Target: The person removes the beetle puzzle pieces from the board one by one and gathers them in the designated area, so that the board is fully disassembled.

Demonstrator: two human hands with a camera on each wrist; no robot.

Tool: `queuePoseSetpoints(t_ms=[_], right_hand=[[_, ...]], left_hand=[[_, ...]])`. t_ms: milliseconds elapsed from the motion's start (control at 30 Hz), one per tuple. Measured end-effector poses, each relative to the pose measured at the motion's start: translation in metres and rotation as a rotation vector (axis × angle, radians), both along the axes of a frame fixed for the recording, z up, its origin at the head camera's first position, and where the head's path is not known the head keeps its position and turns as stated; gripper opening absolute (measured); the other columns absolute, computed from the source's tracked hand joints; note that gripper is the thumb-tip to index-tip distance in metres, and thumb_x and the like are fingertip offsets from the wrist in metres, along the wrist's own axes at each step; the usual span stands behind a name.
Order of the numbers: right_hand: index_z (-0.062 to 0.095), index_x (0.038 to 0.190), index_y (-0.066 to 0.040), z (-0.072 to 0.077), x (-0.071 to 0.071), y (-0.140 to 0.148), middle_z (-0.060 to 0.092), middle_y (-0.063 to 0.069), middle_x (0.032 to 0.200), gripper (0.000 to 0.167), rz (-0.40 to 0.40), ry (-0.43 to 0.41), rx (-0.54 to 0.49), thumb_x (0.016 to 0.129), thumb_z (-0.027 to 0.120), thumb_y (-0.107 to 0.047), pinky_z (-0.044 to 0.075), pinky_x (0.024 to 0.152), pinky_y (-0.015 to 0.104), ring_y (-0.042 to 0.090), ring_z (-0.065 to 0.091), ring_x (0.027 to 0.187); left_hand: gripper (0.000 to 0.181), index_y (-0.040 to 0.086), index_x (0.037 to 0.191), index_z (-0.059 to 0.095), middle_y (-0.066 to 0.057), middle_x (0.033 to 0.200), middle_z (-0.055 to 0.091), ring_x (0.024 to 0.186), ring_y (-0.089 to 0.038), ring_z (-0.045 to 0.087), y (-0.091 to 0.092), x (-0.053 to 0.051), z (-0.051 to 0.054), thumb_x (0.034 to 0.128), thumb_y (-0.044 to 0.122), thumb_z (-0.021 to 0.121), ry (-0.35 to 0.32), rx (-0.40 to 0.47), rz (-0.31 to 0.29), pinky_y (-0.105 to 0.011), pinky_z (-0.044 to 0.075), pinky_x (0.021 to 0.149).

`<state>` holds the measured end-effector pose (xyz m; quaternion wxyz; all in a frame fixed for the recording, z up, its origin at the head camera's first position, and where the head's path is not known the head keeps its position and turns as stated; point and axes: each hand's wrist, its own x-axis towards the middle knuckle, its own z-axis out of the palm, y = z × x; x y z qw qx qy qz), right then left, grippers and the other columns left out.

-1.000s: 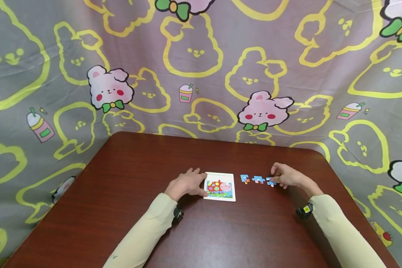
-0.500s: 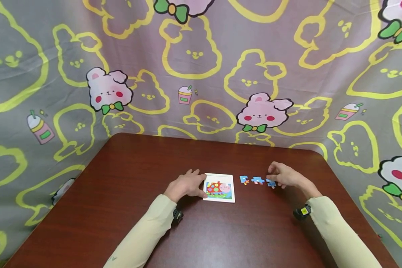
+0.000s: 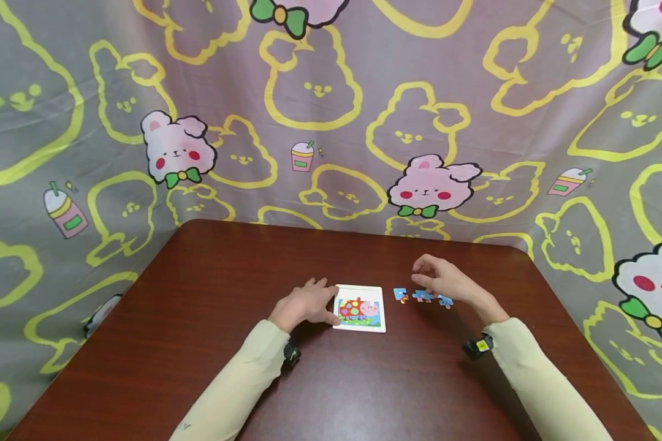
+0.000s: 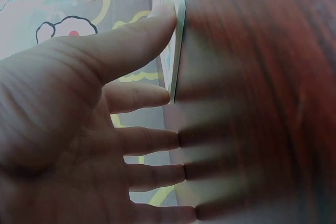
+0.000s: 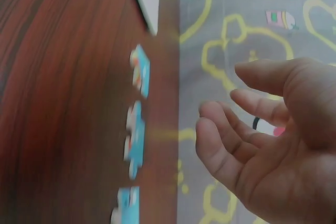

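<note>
A white-framed jigsaw puzzle board [image 3: 358,309] with a red-bodied, spotted cartoon animal lies flat on the table. My left hand [image 3: 304,304] rests at its left side, fingers spread and fairly straight. In the left wrist view the thumb [image 4: 131,43] touches the board's edge, and the index fingertip is at its corner. Right of the board, three blue puzzle pieces lie apart in a row: a left one [image 3: 400,295], a middle one [image 3: 422,296] and a right one [image 3: 445,301]. Above them hovers my right hand [image 3: 447,280], fingers loosely bent, holding nothing.
The dark wooden table [image 3: 331,380] has rounded far corners. A grey curtain [image 3: 320,79] printed with yellow outlines and pink rabbits hangs around its back and sides. Each wrist carries a small black device, like the one on the right [image 3: 477,346].
My right hand has lifted from the right-hand puzzle piece and moved left and slightly up over the row. The pieces stay on the table, and my left hand keeps its place.
</note>
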<state>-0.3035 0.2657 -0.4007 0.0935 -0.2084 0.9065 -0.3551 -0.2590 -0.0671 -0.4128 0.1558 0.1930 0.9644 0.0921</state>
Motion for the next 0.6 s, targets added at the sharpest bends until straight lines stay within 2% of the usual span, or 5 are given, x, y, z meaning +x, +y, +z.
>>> queuePoseSetpoints(t_ms=[100, 300, 467, 600], right_hand=[[0.055, 0.115, -0.003, 0.002, -0.001, -0.012, 0.064, 0.018, 0.095, 0.029, 0.022, 0.028, -0.013, 0.096, 0.064, -0.023, 0.054, 0.057, 0.039, 0.035, 0.062, 0.068], [0.055, 0.116, -0.004, 0.005, 0.002, -0.038, 0.064, 0.013, 0.096, 0.031, 0.041, 0.009, -0.035, 0.096, 0.064, -0.025, 0.057, 0.062, 0.046, 0.035, 0.064, 0.072], [0.057, 0.114, -0.009, 0.000, 0.000, -0.055, 0.066, 0.013, 0.096, 0.026, 0.056, 0.019, -0.021, 0.095, 0.064, -0.026, 0.055, 0.061, 0.036, 0.029, 0.065, 0.069], [0.058, 0.111, -0.009, -0.003, -0.001, -0.069, 0.068, 0.015, 0.096, 0.023, 0.085, -0.008, -0.045, 0.095, 0.064, -0.024, 0.055, 0.060, 0.039, 0.028, 0.064, 0.068]], left_hand=[[0.075, 0.018, 0.148, 0.044, -0.017, 0.159, 0.032, 0.147, -0.042, 0.026, 0.000, 0.000, 0.000, 0.0853, 0.047, 0.073, -0.003, 0.004, 0.002, -0.064, 0.031, 0.111], [0.076, 0.018, 0.148, 0.043, -0.016, 0.159, 0.032, 0.147, -0.042, 0.025, -0.001, 0.000, -0.001, 0.0850, 0.048, 0.073, -0.005, 0.003, 0.006, -0.064, 0.030, 0.112], [0.076, 0.018, 0.148, 0.043, -0.017, 0.159, 0.032, 0.147, -0.042, 0.025, -0.001, 0.001, -0.001, 0.0851, 0.047, 0.073, -0.009, 0.002, 0.006, -0.064, 0.030, 0.112], [0.076, 0.019, 0.149, 0.042, -0.015, 0.159, 0.032, 0.148, -0.041, 0.025, -0.001, 0.000, -0.001, 0.0857, 0.048, 0.072, -0.008, -0.005, 0.007, -0.062, 0.030, 0.113]])
